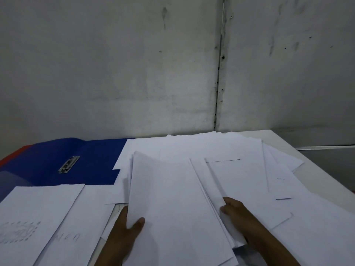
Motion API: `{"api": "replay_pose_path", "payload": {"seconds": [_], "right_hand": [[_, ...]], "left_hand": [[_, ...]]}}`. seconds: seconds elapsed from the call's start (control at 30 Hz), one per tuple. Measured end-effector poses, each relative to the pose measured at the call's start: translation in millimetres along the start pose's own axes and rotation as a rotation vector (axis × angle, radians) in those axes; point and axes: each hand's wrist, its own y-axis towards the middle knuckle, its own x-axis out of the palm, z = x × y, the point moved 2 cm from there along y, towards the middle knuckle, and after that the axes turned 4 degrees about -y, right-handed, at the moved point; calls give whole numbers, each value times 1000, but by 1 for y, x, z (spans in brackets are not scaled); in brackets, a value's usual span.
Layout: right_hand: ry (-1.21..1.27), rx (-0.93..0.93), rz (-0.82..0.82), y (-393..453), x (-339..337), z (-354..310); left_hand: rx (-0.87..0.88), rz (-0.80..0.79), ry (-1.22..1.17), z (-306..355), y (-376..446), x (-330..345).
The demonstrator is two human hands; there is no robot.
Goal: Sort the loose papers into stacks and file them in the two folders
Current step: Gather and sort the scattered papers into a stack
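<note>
White table (299, 137), both hands gripping paper stack (172, 198) (left (126, 229), right (236, 214))

A single head-worn camera looks forward and down from the table's near edge, close above the table (288, 135). It faces the grey wall (134, 73) rising just behind the table, filling the upper half.

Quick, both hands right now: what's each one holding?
Left hand: grips the left edge of the paper stack, thumb on top.
Right hand: grips the stack's right edge, fingers curled round the sheets.
</note>
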Motion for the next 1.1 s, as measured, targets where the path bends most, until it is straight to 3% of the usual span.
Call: {"api": "replay_pose_path", "payload": {"seconds": [0.13,0.47,0.67,0.87,1.1], "right_hand": [[20,-58,-11,2,-3,-7],[61,21,-155,-3,-7,-17],[111,-12,-105,2,-17,-19],[127,-94,60,-3,-32,-11],[241,-26,120,-3,-46,4]], "left_hand": [[9,-22,46,-4,3,9],[101,-122,200,4,13,38],[145,-191,126,6,17,47],[129,-181,75,15,30,62],[184,-329,39,28,40,81]]}}
